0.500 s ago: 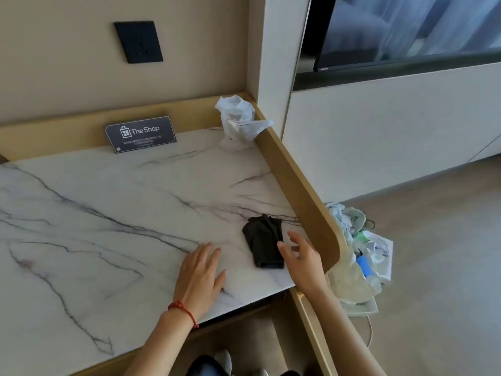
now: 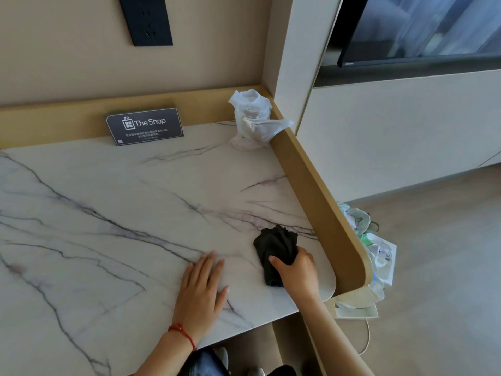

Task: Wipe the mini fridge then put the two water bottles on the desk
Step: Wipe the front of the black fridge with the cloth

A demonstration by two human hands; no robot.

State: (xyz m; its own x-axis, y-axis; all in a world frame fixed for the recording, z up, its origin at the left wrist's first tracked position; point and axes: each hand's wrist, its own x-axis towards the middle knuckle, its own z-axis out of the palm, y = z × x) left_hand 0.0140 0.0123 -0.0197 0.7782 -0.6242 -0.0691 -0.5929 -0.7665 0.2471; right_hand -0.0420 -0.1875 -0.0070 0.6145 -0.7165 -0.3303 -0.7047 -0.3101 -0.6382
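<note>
A crumpled black cloth (image 2: 273,245) lies on the white marble desk (image 2: 108,213) near its front right corner. My right hand (image 2: 296,272) rests on the near end of the cloth, fingers closing around it. My left hand (image 2: 202,291) lies flat on the desk just left of the cloth, fingers spread, a red string around its wrist. No mini fridge and no water bottles are in view.
A dark sign reading "The Shop" (image 2: 145,126) leans on the back rim. A white plastic bag (image 2: 253,118) sits in the back right corner. A tan raised rim (image 2: 320,202) borders the desk's right side. A pile of bags and rubbish (image 2: 374,256) lies on the floor beyond it.
My right hand has moved left onto the black cloth and closed on it; before, it hovered open beside the cloth. My left hand has stayed flat on the desk.
</note>
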